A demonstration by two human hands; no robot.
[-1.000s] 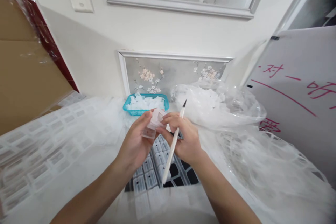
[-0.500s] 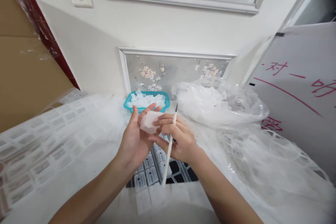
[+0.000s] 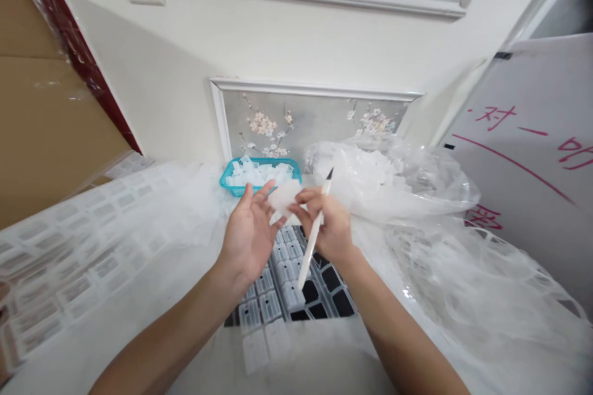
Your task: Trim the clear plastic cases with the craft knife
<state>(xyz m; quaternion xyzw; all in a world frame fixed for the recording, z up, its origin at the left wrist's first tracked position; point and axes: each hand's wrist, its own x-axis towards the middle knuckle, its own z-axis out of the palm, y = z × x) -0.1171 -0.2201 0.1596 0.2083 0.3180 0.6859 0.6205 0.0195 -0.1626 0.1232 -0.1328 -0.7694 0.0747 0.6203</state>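
Note:
My left hand [image 3: 248, 231] is held palm up with its fingers apart, and its fingertips touch a small translucent white plastic piece [image 3: 283, 196]. My right hand [image 3: 324, 222] pinches that same piece at its right edge and also grips a thin white brush [image 3: 314, 236] with a dark tip pointing up. Both hands hover over a black tray [image 3: 324, 287] of small cells, many filled with clear plastic pieces.
A teal basket [image 3: 228, 180] of white plastic pieces stands by the wall. A heap of crumpled clear plastic bags [image 3: 393, 185] lies to the right. Sheets of clear blister trays [image 3: 69, 247] spread to the left. A white board with red writing [image 3: 532, 154] leans at the right.
The plastic piece has shifted from my left palm toward the right hand's pinch. The left fingers have spread. The brush has tilted so its tip points up and right.

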